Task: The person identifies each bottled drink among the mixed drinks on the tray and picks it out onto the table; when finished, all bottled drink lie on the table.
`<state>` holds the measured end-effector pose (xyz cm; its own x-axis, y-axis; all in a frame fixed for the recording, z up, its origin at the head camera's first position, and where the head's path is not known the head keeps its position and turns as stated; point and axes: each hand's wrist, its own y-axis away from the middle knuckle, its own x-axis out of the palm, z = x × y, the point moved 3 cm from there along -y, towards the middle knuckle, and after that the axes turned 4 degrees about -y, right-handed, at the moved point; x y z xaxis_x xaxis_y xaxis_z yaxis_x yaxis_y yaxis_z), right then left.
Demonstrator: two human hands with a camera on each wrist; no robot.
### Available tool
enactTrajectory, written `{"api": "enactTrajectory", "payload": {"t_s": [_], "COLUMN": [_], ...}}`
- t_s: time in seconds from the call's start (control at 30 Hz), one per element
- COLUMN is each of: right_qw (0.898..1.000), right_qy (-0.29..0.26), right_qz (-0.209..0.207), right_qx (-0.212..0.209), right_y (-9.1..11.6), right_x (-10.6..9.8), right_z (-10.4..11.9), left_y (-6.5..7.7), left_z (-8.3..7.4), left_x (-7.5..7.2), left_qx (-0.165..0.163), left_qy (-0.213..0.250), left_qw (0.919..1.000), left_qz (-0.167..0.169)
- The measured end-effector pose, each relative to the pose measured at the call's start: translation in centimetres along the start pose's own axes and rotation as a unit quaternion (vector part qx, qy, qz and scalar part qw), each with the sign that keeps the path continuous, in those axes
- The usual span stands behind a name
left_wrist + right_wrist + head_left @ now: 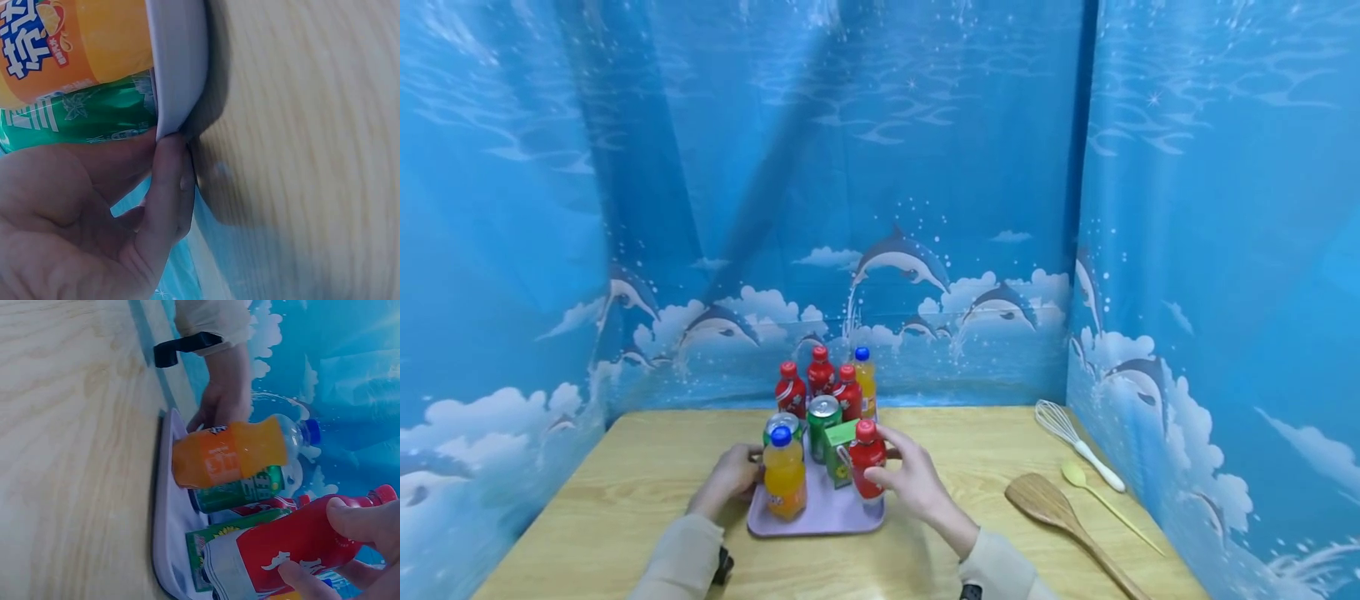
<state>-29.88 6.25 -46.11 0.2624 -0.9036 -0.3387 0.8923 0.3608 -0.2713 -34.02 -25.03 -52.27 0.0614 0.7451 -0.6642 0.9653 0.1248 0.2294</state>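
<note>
My left hand [728,482] pinches the left rim of a lilac tray [831,518] between thumb and fingers, as the left wrist view shows. In my right hand [919,485] is a red bottle [290,540] with a red cap, gripped around its body and slightly tilted over the tray's front right corner. An orange soda bottle [784,482] with a blue cap stands at the tray's front left. Right behind the red bottle is a green drink carton [837,454]. Two green cans [825,427] stand farther back, one partly hidden by the orange bottle.
Several red bottles [791,390] and another orange bottle [867,383] are grouped at the back. To the right on the wooden table [955,567] lie a whisk [1078,442], a yellow spoon [1105,500] and a wooden spatula [1060,517]. Dolphin-print curtains [970,208] surround the table.
</note>
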Motion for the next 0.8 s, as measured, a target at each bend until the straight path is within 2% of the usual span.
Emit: {"api": "enactTrajectory", "payload": {"t_s": [0.3, 0.63, 0.8], "right_qw": [0.997, 0.994, 0.991], "right_qy": [-0.055, -0.06, -0.071], "right_qz": [-0.039, -0.081, -0.096], "right_qx": [0.033, 0.047, 0.059], "right_y": [-1.6, -3.9, -5.2], "right_x": [-2.7, -4.8, -5.7], "right_z": [-0.2, -1.0, -2.1], "left_y": [-0.1, -0.1, 0.0], "left_z": [0.1, 0.1, 0.1], "left_x": [0.0, -0.2, 0.1], "left_qx": [0.009, 0.021, 0.014], "left_qy": [0.012, 0.019, 0.007], "left_qw": [0.9999, 0.9996, 0.9999], "left_qz": [-0.002, -0.006, -0.004]}}
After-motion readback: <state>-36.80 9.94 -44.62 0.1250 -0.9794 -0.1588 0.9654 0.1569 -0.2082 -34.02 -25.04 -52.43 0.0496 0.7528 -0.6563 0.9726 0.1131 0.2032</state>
